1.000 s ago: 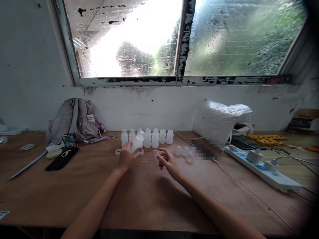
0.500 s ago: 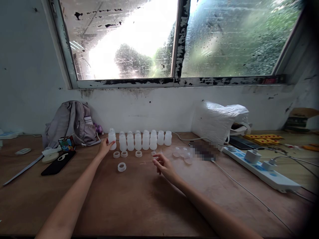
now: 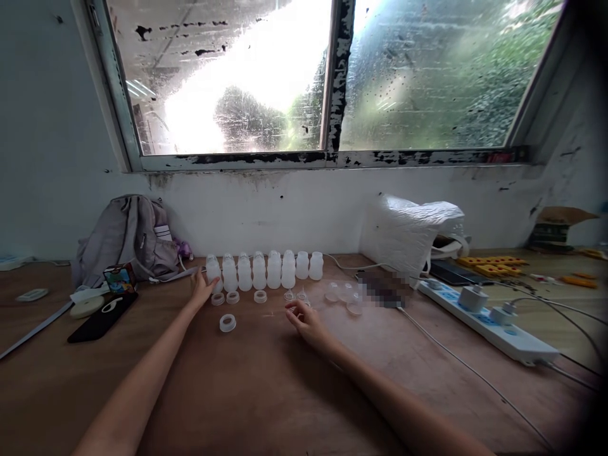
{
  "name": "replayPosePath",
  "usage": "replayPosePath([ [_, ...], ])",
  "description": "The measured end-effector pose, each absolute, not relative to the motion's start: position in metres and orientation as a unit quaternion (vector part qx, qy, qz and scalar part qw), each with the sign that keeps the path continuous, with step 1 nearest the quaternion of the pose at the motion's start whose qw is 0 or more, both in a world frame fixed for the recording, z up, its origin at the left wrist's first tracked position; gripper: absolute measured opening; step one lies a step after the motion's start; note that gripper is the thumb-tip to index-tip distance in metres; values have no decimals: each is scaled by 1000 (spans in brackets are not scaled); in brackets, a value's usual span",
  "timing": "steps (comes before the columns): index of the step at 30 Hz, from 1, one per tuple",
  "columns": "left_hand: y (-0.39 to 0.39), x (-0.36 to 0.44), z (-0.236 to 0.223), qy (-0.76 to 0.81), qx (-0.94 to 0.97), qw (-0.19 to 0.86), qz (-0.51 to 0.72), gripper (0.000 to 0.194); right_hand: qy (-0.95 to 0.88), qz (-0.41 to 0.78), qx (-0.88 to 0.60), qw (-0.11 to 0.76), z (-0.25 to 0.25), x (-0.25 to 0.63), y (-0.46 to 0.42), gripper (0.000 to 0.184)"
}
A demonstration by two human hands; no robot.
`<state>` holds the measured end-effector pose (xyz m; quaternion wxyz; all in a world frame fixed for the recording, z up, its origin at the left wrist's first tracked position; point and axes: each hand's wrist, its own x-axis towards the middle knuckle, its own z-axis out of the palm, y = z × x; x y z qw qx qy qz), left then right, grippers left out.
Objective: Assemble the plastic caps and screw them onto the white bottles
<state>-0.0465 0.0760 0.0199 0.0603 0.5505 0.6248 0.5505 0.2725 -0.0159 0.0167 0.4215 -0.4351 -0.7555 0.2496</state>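
On the wooden desk (image 3: 266,386), left hand (image 3: 202,290) open against the end bottle (image 3: 213,272) (row of eight), right hand (image 3: 304,320) loosely curled, empty, beside small clear nipples (image 3: 295,295).

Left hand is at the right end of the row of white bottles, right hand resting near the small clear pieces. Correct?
Not quite. The head view shows the left hand at the left end of the row of white bottles, touching the end bottle. The right hand does rest near the small clear pieces.
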Motion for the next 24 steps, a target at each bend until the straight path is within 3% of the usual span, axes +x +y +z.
replayPosePath([
  [4, 50, -24, 24, 616, 543, -35, 570, 33, -729, 139, -504, 443, 15, 290, 1, 12],
  [7, 15, -5, 28, 556, 694, -34, 457, 27, -715, 70, -553, 422, 12, 306, 13, 10],
  [13, -34, -4, 22, 522, 808, -59, 268, 43, -782, 55, -529, 325, -3, 309, 22, 27],
  [18, -34, -4, 12, 536, 784, -39, 311, 30, -779, 22, -557, 286, -9, 296, 27, 23],
  [24, -37, 42, 32, 468, 803, 19, 369, 35, -815, 54, -480, 320, 2, 282, 6, 24],
])
